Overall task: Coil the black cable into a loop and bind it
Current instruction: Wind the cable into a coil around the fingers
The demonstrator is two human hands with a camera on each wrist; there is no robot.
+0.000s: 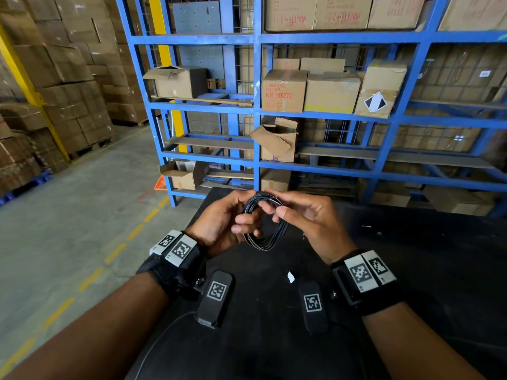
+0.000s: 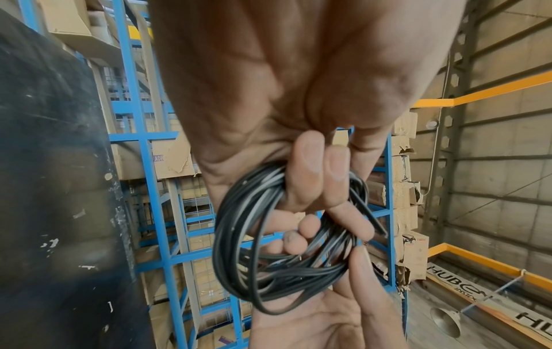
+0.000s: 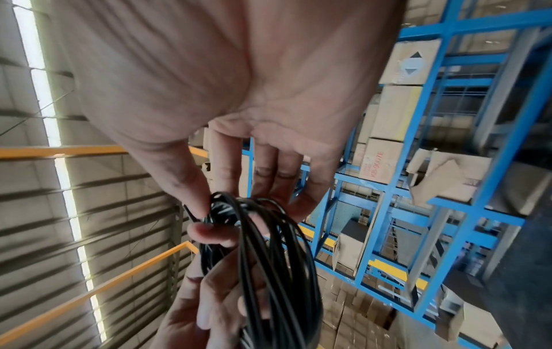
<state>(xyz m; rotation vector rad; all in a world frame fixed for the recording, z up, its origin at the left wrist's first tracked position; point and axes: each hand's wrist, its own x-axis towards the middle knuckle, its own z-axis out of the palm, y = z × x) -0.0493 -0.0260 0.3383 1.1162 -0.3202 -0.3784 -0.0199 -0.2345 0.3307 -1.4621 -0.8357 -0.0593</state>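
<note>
Head view: black cable (image 1: 264,223) already wound in many rings, held up above black table (image 1: 411,270), between both hands. Left hand (image 1: 222,223) wraps fingers round one side of bundle, likely so rings stay together. Right hand (image 1: 304,218) pinches top of bundle with thumb and finger, other fingers loose. Loose cable end (image 2: 378,224) pokes out just beside left fingers (image 2: 310,170). Guess: winding end round rings comes next, to bind them.
</note>
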